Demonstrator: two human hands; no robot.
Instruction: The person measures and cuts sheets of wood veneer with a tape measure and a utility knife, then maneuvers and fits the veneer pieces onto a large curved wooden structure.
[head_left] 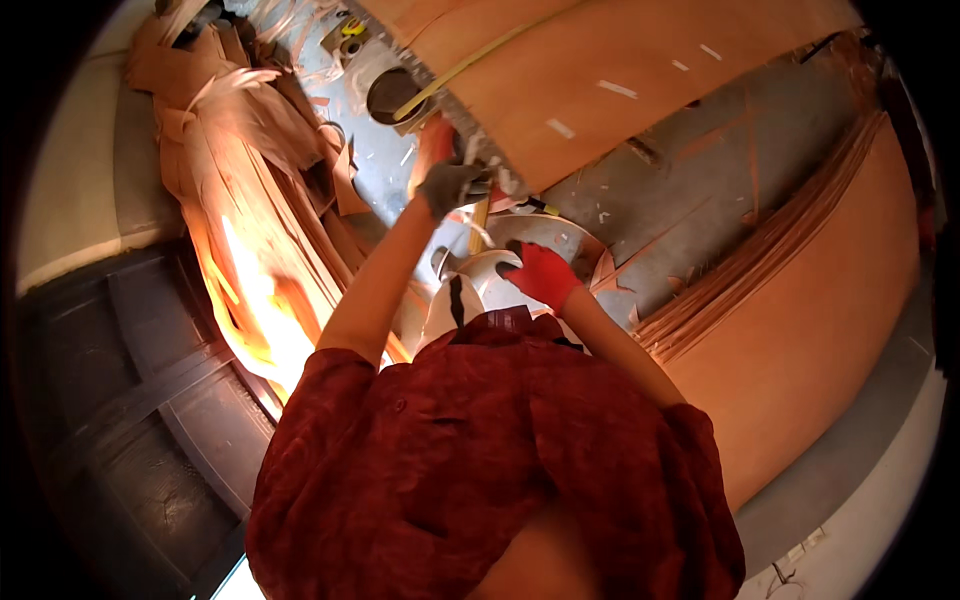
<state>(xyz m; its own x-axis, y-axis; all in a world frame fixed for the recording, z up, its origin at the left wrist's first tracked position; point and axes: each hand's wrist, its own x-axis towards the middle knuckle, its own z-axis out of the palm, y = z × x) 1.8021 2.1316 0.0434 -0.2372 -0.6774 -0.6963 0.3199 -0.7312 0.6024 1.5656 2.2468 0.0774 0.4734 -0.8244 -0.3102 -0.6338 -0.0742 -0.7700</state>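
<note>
- Left hand [450,185], grey-gloved, fingers curled shut gripping the veneer sheet [620,80] at its near edge.
- Right hand [540,272], red-gloved, nearer the body, loosely curled, apparently holding nothing.

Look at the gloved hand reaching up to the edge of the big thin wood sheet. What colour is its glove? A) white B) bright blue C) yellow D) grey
D: the left hand, up at the edge of the veneer sheet, wears a grey glove; the right hand lower down wears a red one.
</note>
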